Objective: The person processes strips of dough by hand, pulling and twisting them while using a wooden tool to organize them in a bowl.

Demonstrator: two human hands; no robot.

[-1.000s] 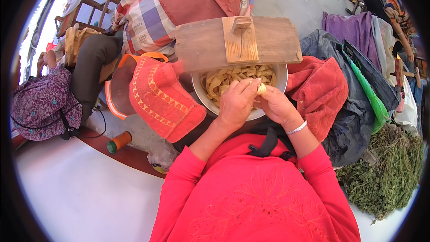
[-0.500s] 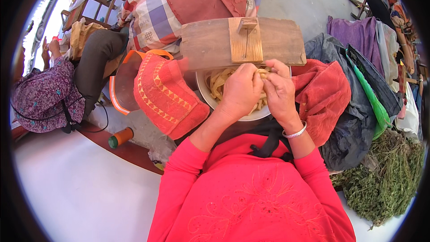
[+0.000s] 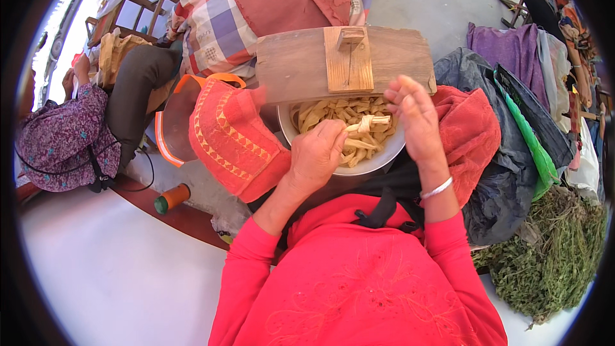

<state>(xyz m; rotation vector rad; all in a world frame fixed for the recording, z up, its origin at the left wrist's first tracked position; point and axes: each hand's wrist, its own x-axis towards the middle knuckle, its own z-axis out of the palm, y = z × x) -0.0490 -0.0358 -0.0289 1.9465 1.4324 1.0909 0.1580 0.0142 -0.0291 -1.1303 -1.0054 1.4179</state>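
Over a white bowl (image 3: pixel 395 146), my left hand (image 3: pixel 318 154) is closed on one end of a pale, twisted strip (image 3: pixel 366 123) with a knot-like wrap near its free end. Beneath it, many similar tan strips (image 3: pixel 315 112) fill the bowl; whether they are dough or some other food I cannot tell. My right hand (image 3: pixel 416 115), with a silver bangle on its wrist, is raised at the bowl's right side, fingers apart and holding nothing. A wooden board (image 3: pixel 282 64) with a lighter block (image 3: pixel 349 67) fixed on it lies across the bowl's far side.
Red towels (image 3: pixel 237 141) flank the bowl left and right. Dark plastic bags (image 3: pixel 493 198) and a heap of dried green plants (image 3: pixel 551 256) lie at right. Another person in a purple patterned top (image 3: pixel 70 134) sits at left. A orange-and-green cylinder (image 3: pixel 173 198) lies near the lower left.
My hands were together over the bowl on the strip. The right hand has let go and moved right; the left has drawn left and down, still holding the strip, whose wrapped end now shows.
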